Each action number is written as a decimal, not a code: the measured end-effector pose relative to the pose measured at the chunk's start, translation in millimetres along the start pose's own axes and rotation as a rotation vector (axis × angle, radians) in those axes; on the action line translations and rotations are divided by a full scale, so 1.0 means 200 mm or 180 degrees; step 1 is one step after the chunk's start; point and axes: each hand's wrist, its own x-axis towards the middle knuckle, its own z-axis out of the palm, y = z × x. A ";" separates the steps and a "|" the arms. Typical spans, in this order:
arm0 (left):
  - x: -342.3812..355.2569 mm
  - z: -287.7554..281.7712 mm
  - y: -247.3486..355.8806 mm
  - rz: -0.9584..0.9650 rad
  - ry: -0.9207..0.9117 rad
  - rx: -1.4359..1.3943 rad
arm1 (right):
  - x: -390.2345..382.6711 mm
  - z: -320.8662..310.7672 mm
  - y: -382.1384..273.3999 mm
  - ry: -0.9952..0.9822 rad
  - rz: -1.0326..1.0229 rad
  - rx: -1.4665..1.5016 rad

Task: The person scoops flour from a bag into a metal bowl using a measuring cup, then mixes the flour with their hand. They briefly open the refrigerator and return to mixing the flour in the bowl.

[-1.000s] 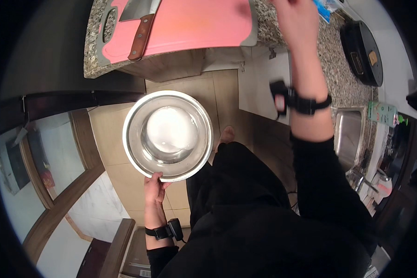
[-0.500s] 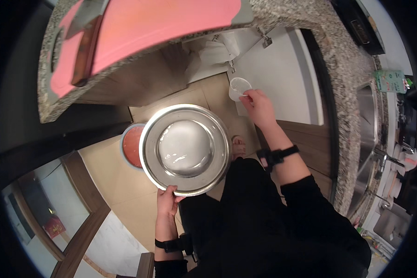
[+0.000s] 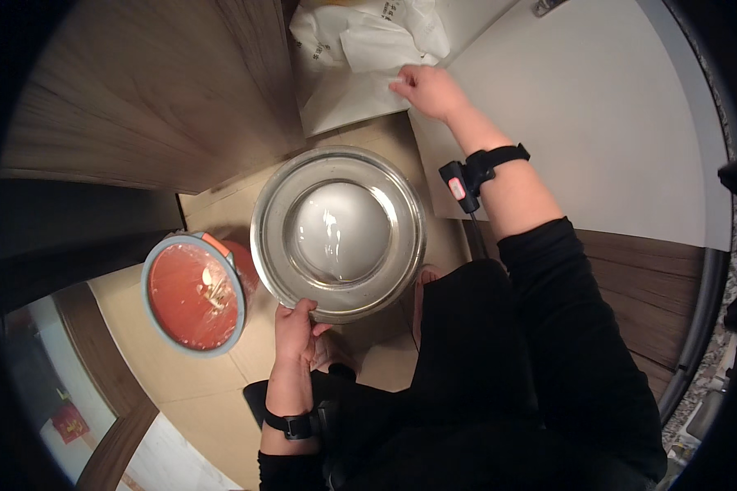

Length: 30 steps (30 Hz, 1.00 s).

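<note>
Left hand [image 3: 296,331] clamped on near rim of steel bowl [image 3: 338,232], held level above floor, orange bin [image 3: 193,292] just left of bowl; right hand [image 3: 431,88] beyond bowl, pinching white plastic bag [image 3: 368,41].

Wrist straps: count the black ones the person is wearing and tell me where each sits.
2. One wrist strap wraps the right forearm just behind the right hand, with a small device clipped on. The other wrist strap circles the left wrist below the left hand. None seems hidden.
</note>
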 end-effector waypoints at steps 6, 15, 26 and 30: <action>0.39 0.12 -0.03 0.0130 -0.0116 0.0434 | 0.13 -0.09 0.06 0.0865 -0.0348 -0.0178; 0.70 0.34 0.00 0.0160 -0.0644 0.0208 | 0.18 0.00 -0.01 0.0464 -0.0994 -0.2039; 0.71 0.43 0.01 0.0213 -0.0512 0.0172 | 0.46 0.18 -0.03 0.0178 -0.1289 -0.2828; 0.76 0.45 0.00 0.0194 -0.0585 0.0161 | 0.58 0.21 0.00 0.0408 -0.1348 -0.3227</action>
